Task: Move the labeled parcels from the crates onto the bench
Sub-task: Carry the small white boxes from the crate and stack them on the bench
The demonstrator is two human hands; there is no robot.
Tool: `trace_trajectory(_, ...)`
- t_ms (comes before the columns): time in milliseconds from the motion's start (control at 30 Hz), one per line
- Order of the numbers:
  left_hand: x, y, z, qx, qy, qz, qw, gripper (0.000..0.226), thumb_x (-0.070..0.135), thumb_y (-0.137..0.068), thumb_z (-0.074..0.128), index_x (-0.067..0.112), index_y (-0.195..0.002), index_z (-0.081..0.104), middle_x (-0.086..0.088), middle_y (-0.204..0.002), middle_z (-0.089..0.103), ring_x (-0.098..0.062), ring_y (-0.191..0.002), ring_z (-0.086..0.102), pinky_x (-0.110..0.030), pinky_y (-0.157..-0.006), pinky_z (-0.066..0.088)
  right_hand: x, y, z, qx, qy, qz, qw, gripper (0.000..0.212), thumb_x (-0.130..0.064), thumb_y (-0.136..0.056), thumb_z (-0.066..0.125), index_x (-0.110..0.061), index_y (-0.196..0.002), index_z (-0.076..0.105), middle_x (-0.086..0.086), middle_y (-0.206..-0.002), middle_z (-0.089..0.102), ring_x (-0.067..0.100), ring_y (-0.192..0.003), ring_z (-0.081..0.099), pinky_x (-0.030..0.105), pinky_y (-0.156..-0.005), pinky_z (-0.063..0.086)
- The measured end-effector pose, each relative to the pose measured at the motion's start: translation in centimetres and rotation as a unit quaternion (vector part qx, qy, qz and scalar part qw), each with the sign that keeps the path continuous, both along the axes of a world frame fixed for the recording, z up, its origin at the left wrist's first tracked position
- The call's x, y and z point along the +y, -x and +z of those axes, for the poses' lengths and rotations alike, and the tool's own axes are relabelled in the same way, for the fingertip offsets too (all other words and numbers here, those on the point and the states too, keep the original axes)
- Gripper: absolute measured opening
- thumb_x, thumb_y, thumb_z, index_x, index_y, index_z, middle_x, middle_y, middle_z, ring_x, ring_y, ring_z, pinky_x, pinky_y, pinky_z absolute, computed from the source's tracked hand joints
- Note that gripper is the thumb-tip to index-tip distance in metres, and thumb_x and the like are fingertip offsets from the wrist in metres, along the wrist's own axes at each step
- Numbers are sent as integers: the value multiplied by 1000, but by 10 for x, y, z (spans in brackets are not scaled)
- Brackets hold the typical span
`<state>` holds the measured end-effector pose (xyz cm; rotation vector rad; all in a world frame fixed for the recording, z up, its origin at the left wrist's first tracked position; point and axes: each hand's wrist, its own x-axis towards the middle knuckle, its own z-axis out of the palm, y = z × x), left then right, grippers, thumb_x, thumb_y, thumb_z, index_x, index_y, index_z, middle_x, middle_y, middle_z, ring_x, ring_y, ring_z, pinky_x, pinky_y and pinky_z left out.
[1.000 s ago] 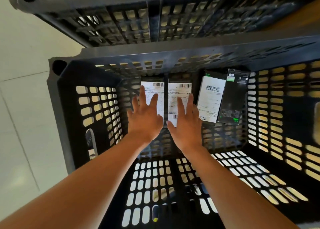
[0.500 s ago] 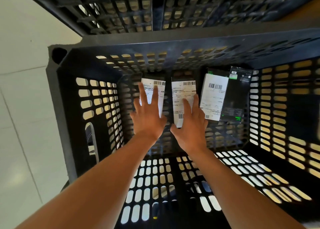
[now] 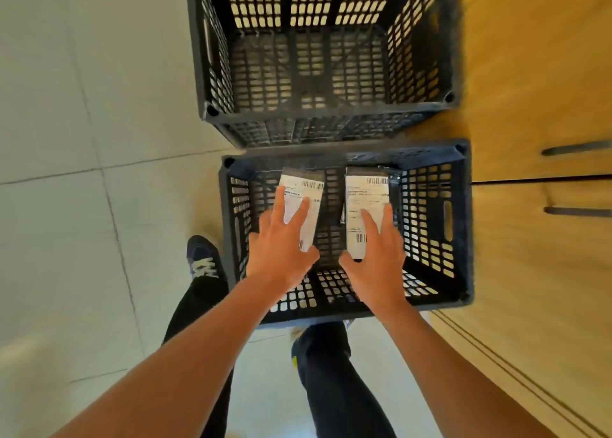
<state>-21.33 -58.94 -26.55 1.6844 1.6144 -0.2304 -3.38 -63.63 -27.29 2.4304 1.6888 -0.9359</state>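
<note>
Hands over near crate (image 3: 463, 225), left hand (image 3: 281, 252) gripping left parcel (image 3: 303, 212), right hand (image 3: 376, 255) gripping right parcel (image 3: 362, 202)

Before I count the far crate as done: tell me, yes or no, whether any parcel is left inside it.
No. The far crate shows only its bare slotted floor and walls.

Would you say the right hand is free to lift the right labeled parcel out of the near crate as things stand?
Probably yes: the right hand already lies on the right labeled parcel, the near crate is open on top, and nothing lies over the parcel.
</note>
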Motion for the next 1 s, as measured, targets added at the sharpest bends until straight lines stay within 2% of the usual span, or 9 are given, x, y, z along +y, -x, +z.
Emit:
trace_trajectory(100, -1, 18, 67, -14, -13, 17, 1000, 90, 50, -90, 68, 42, -158, 9, 10, -167, -17, -28, -148, 16, -60, -113, 36, 6, 12, 72, -2, -30, 4, 1000, 82, -39, -85, 73, -29, -153, 27, 1, -168, 0, 30, -148, 20, 59, -115, 33)
trace_trajectory(267, 16, 72, 170, -35, -38, 54, 997, 88, 51, -86, 69, 45, -157, 17, 15, -167, -10, -30, -146, 22, -61, -110, 38, 21, 43, 186, 7, -57, 33, 998, 80, -39, -84, 71, -29, -153, 30, 1, -168, 5, 30, -150, 18, 59, -117, 28)
trace_trajectory(367, 35, 114, 234, -22, -75, 55, 995, 87, 54, -85, 66, 46, -155, 16, 16, -167, -5, -30, -146, 23, -62, -109, 36, 34, 72, 251, 3, -76, 52, 996, 79, -41, -85, 68, -30, -152, 30, 0, -168, 7, 29, -149, 18, 58, -117, 28)
trace_trajectory(467, 57, 157, 293, -7, -106, 48, 993, 87, 55, -84, 66, 43, -156, 19, 13, -168, -4, -31, -145, 26, -62, -107, 41, 51, 109, 306, 11, -112, 69, 991, 77, -41, -85, 68, -31, -151, 30, 0, -167, 9, 28, -147, 21, 55, -117, 30)
trace_trajectory(600, 92, 215, 368, 9, -98, 63, 993, 86, 51, -88, 68, 40, -159, 21, 6, -170, -3, -33, -147, 25, -63, -111, 38, 77, 168, 374, 2, -151, 106, 983, 72, -45, -87, 68, -32, -150, 34, 2, -167, 12, 28, -146, 22, 50, -116, 29)
trace_trajectory(800, 127, 298, 474, 24, -147, 54, 987, 86, 48, -86, 67, 40, -158, 22, 1, -170, -1, -34, -145, 26, -60, -110, 38, 125, 252, 467, 13, -185, 166, 968, 67, -46, -89, 62, -29, -149, 38, 5, -168, 10, 32, -147, 20, 53, -116, 27)
trace_trajectory(1000, 151, 361, 544, 26, -199, 97, 975, 83, 47, -85, 66, 40, -157, 25, 2, -170, 0, -32, -142, 30, -56, -107, 41, 176, 306, 534, 30, -211, 202, 956, 66, -47, -91, 59, -30, -151, 38, 2, -168, 10, 31, -147, 19, 49, -118, 21)
